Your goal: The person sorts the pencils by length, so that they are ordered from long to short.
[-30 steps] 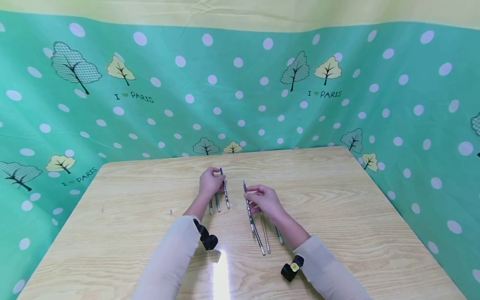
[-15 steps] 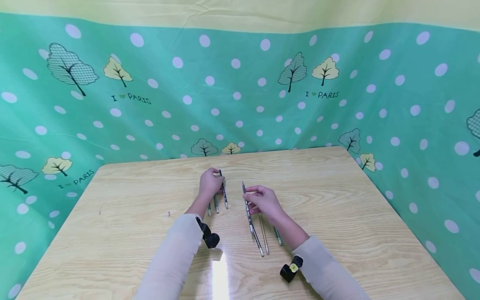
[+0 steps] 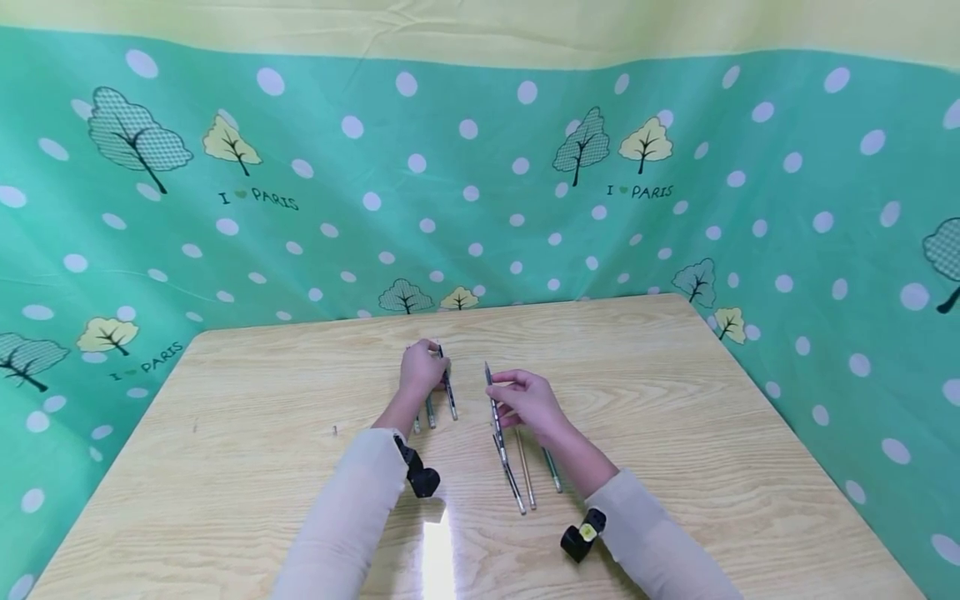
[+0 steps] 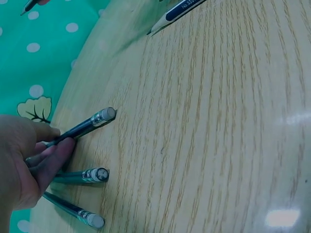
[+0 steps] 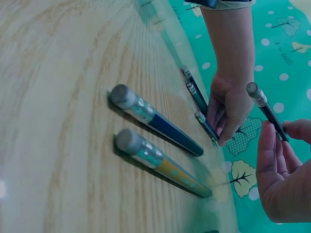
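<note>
Green pencil (image 3: 552, 471): far end hidden. Lettered pencil (image 4: 182, 10): cut off, left wrist view's top edge.

The left sleeve (image 3: 333, 517) and right sleeve (image 3: 660, 537) are plain off-white. The left wrist camera (image 3: 423, 482) and right wrist camera (image 3: 575, 546) are black, the latter bearing a yellowish patch (image 3: 587, 532).

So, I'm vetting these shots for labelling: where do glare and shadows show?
Head: a bright glare streak on the table; left wrist: glare at lower right, a soft shadow beyond the top-centre pencil; right wrist: shadow along the yellow pencil, a glint at the left edge.
</note>
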The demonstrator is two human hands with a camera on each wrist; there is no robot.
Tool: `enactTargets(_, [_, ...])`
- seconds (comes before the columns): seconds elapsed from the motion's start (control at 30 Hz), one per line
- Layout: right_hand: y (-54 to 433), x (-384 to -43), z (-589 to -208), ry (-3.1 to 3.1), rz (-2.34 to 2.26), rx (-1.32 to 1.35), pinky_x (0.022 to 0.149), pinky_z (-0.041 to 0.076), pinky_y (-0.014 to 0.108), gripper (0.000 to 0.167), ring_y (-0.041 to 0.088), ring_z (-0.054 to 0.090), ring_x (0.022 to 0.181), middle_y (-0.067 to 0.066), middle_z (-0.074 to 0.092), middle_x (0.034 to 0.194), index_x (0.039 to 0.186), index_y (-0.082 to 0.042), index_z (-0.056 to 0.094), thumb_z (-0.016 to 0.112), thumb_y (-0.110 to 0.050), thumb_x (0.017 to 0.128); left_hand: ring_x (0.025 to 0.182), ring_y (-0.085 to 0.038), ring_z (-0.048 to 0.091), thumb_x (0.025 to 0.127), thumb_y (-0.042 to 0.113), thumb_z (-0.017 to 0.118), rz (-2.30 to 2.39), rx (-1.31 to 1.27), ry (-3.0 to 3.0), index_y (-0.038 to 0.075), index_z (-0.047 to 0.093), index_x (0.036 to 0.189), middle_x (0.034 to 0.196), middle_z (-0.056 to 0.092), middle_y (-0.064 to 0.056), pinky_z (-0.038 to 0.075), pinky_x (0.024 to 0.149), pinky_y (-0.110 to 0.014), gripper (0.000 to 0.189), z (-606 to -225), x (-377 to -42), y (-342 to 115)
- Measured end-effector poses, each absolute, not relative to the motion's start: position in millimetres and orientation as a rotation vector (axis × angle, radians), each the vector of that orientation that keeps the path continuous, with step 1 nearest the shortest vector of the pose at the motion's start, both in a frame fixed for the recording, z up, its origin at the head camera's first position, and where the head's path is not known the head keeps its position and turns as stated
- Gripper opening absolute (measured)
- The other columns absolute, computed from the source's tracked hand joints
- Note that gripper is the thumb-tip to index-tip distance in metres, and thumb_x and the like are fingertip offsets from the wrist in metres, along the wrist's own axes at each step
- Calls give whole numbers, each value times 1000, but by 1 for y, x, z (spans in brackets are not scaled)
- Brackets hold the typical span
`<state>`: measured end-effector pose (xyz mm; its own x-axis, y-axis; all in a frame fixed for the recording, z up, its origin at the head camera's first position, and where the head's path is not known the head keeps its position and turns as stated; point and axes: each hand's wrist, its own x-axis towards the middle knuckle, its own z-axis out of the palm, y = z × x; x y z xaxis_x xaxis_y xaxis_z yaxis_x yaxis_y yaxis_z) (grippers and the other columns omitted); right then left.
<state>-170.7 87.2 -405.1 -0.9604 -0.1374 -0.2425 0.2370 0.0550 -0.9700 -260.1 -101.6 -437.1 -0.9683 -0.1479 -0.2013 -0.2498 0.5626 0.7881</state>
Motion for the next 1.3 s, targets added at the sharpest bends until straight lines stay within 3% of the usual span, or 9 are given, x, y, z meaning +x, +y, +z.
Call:
enactTargets(0.3, [85,-180,-403,2157,-1959,138,52,56,25,29,13,59,60,3,62,81,113,-6,62,67,-14,85,57,-13,60,89,11,60,1310,-316,2717,1,54,125,114,59,-19,55,50,-20,38,-437,-257,-101])
enactTargets(0.67, [91,-203,-398,2196,-1928,132,53,56,24,28,13,60,60,3,62,80,114,-6,61,64,-15,88,63,-15,63,87,8,64,1296,-310,2655,3,49,132,117,57,-19,56,52,-20,48,-435,-258,-99])
enactTargets(0.97, [90,-216,-399,2261,-1876,164,59,58,26,28,13,61,64,5,62,86,115,-10,61,64,-19,88,65,-15,63,87,10,65,1285,-286,2645,4,48,134,120,56,-19,55,52,-19,51,-435,-254,-101])
enactTargets(1.3, [83,-230,-400,2275,-1859,189,56,57,25,26,13,61,62,5,62,84,112,-10,62,65,-19,87,67,-15,64,87,9,64,1266,-220,2708,1,48,133,127,54,-20,55,54,-17,50,-434,-250,-99])
